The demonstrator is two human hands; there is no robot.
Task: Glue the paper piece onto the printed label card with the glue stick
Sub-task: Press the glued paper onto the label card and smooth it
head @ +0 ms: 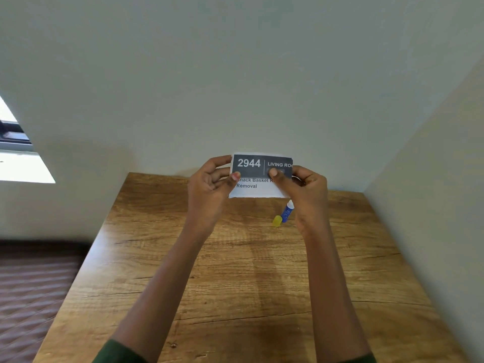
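Note:
I hold the printed label card (255, 176) upright above the far end of the wooden table (235, 271), its dark band reading "2944" facing me. My left hand (209, 183) pinches the card's left edge with thumb in front. My right hand (303, 189) pinches its right side, the thumb pressing on the dark band. Below the card, an uncapped blue glue stick (287, 211) lies on the table with its yellow cap (277, 221) beside it. A separate paper piece cannot be made out.
The table stands in a corner, with pale walls (235, 74) behind it and to its right. A window (15, 153) shows at the left. A dark patterned floor or mat (31, 297) lies left of the table.

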